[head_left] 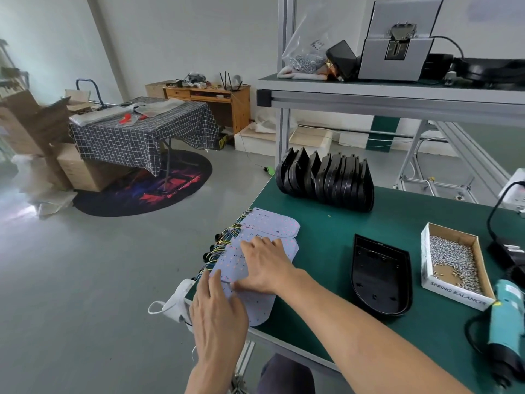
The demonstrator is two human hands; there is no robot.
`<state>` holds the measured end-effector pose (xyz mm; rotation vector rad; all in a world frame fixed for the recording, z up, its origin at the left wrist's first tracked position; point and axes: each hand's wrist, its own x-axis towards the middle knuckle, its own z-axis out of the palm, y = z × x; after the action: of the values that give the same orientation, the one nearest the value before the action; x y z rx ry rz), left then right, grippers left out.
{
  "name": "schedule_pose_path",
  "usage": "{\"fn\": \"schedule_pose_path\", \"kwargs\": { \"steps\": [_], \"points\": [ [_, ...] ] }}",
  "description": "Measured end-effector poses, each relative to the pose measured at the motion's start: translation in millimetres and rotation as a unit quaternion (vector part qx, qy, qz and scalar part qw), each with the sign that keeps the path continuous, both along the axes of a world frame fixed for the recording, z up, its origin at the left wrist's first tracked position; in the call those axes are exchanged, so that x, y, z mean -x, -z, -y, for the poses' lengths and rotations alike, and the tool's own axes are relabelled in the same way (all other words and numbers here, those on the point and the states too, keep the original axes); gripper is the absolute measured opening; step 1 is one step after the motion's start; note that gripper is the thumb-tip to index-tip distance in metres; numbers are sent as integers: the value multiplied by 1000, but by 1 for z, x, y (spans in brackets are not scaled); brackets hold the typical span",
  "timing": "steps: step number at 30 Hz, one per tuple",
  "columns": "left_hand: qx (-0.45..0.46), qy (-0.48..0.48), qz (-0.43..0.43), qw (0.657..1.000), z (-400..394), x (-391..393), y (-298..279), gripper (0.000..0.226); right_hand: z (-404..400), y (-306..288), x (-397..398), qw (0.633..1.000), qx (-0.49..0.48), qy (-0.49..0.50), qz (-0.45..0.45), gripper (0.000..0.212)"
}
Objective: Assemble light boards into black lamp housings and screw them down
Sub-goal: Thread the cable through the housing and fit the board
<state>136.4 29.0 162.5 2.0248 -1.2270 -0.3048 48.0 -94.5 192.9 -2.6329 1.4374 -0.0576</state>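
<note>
Cardboard, white outside and brown inside, forms the small open box at the right of the green work mat; its near wall carries the printed words "SPRING BALANCER", and a heap of small silver screws lies within. No other writing can be read in the head view. Just left of that box a black D-shaped plastic lamp housing lies open side up on the mat, apart from both hands. Beyond it, a row of more black lamp housings stands on edge near the mat's far side. At the mat's left edge lies an overlapping stack of pale lilac light boards with coloured dots, with bundled yellow and blue wires trailing off their left side. The right hand reaches across, palm down, fingers spread and fairly straight, pressing on the middle boards; it grips nothing. The left hand lies palm down at the near end of the stack, fingers relaxed and resting on the nearest board, thumb beside its edge, nothing pinched. A teal and black electric screwdriver lies at the mat's near right corner.
</note>
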Motion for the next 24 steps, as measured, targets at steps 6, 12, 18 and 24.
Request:
{"fn": "schedule_pose_path", "kwargs": {
  "steps": [6,12,18,24],
  "points": [
    [38,-21,-49,998,1,-13,0,55,0,-8,-1,997,-53,20,55,76],
    [93,-76,-100,988,8,-44,-11,45,0,-21,-10,979,-119,47,162,86],
    [63,-60,-99,991,46,-98,-26,60,6,-37,-30,940,-170,39,294,102],
    [51,-51,-118,990,82,-128,-28,40,1,-57,-40,868,-237,11,436,110]
  ]
}}
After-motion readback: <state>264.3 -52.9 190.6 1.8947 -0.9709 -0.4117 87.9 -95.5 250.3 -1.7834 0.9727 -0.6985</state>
